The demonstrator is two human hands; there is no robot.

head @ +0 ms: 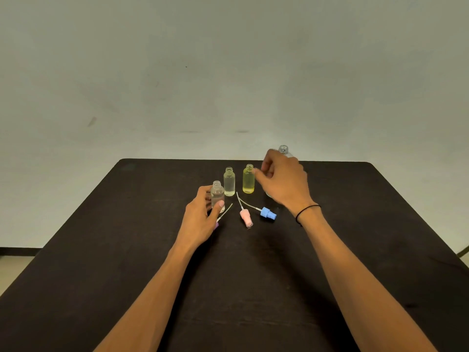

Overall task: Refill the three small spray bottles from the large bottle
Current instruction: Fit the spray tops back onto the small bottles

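From the head camera, looking down on a dark brown, matte surface [253,275] set against a pale grey-green wall [177,72].

Left hand [200,219] curling round a small clear plastic bottle [217,196], uncapped and standing upright, thumb lying across its front, fingers wrapping the far side; gripping it. Just under that hand, peeking out, a lilac spray cap [216,226] with a thin white dip tube [226,212] slanting up to the right, lying flat.

Standing just behind and to the right, a second small clear plastic bottle [229,181], open-necked, upright. Standing beside that, a small yellow-tinted plastic bottle [248,179], also open-necked and upright, apart from its neighbour by a narrow gap.

Right hand [284,181] hovering just right of the yellow bottle, fingers loosely curled, fingertips near the bottle's neck but contact not being clear; holding nothing visible, so reading as relaxed rather than gripping. Wearing a thin black band [307,212] at the wrist.

Showing behind the right hand, only the threaded open neck and a sliver of the base of a large clear plastic bottle [283,150], standing upright near the far edge, mostly hidden.

Lying in front of the bottles, a pale pink spray cap [246,217] and a blue spray cap [268,214], side by side, not touching, each trailing a thin white tube toward the bottles.
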